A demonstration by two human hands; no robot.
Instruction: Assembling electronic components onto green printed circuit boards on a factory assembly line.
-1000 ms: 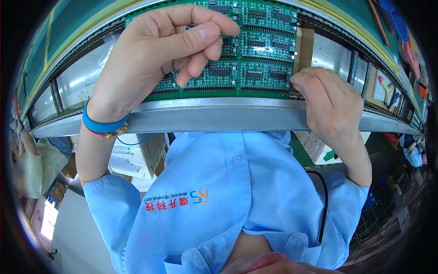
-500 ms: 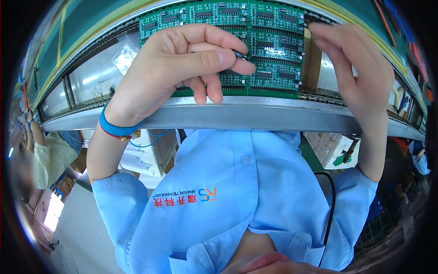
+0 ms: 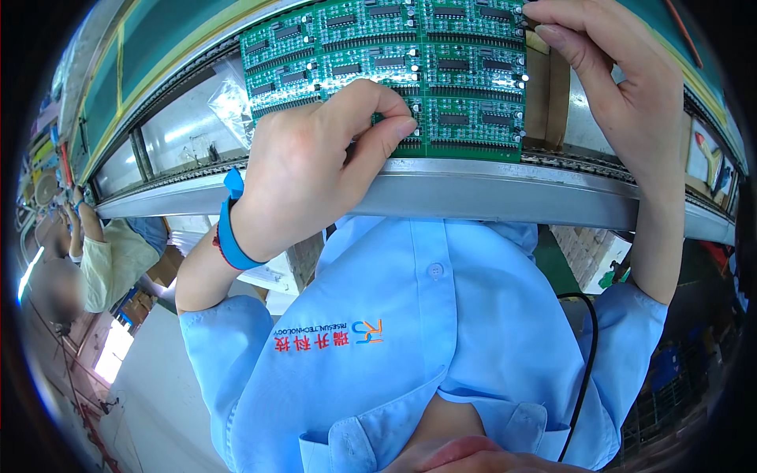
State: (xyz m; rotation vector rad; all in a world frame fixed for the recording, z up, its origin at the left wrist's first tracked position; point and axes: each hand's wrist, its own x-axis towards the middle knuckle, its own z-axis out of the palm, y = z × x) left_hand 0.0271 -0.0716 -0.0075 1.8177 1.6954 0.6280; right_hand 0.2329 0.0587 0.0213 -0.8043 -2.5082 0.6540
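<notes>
A green circuit board panel (image 3: pixel 453 87) with black chips, pin rows and small round silver-topped components lies across the metal rails in front of me. My left hand (image 3: pixel 323 154) is over its near left part, thumb and forefinger pinched together just above the board surface. Whatever sits between these fingertips is hidden. At the far right corner of the panel is my right hand (image 3: pixel 619 83), its forefinger tip at the edge beside a round component (image 3: pixel 520 9). A small gap shows between its thumb and forefinger, with nothing visible there.
A metal front rail (image 3: pixel 489 189) runs between me and the panel. Clear plastic film (image 3: pixel 230 109) lies left of the panel, and a brown cardboard piece (image 3: pixel 546 94) is at its right. Another person (image 3: pixel 118 256) is at the far left.
My left hand has turned palm down and lowered its pinch to the board; the small dark part seen in it before is now hidden. My right hand remains by the panel's right edge.
</notes>
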